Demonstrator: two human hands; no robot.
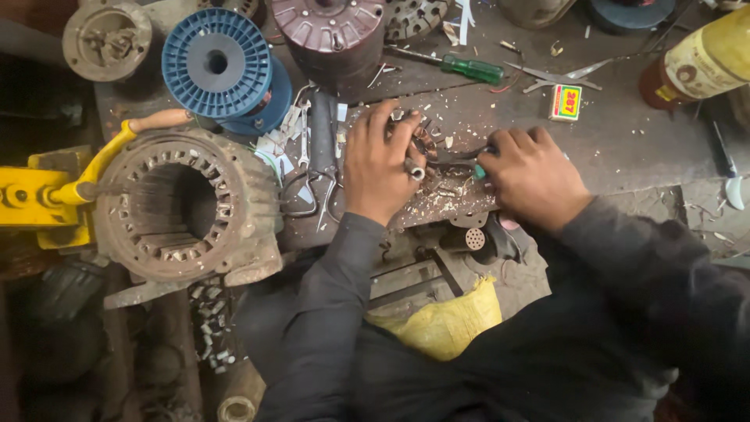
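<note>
Hands are working together — left hand [378,166] is pinning the coil [424,141] with fingers curled on it, steadying it, while right hand [525,173] is gripping pliers [461,160] tight — biting in.

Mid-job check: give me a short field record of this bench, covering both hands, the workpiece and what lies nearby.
left hand: pressing down on small copper-wound part
right hand: gripping dark tool with teal handle, tip toward the part
bench: littered with chips
left of hands: large stator housing, blue spool
behind: green screwdriver, scissors, small box
</note>
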